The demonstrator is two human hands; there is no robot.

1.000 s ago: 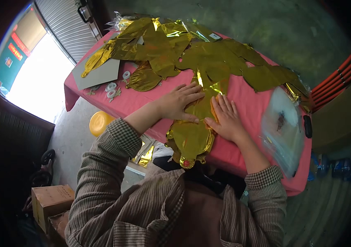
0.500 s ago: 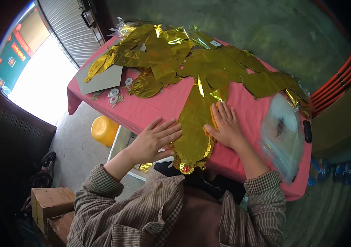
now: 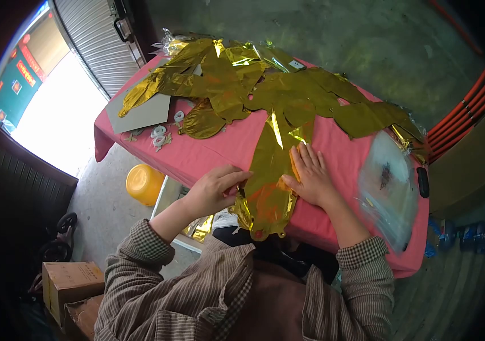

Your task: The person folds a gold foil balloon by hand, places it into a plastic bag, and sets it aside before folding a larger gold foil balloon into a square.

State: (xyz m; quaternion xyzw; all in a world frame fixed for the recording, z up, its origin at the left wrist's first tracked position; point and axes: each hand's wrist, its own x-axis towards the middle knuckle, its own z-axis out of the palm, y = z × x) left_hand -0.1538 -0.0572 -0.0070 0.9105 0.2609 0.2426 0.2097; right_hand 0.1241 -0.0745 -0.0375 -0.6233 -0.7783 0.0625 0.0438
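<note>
A large, flat gold foil balloon (image 3: 271,153) lies spread over the pink-covered table, one lobe reaching toward me to the near edge. At that lobe's left side my left hand (image 3: 218,186) is closed, thumb and fingers pinching the foil's edge, which is bent up beside them. My right hand (image 3: 312,177) rests flat on the lobe's right border, fingers stretched out, with an orange-gold rim of foil showing beside the thumb. The near tip of the lobe hangs at the table edge over my lap.
White ribbon rolls (image 3: 159,133) and a grey board (image 3: 143,111) lie at the left of the pink tablecloth (image 3: 197,156). Clear plastic bags (image 3: 387,187) and a black object (image 3: 422,182) lie at the right. A yellow bucket (image 3: 144,184) and cardboard box (image 3: 74,284) stand on the floor.
My left hand has gone from lying flat with spread fingers to a pinch at the foil's left edge. The near lobe's surface has shifted and flattened. My right hand stays in place.
</note>
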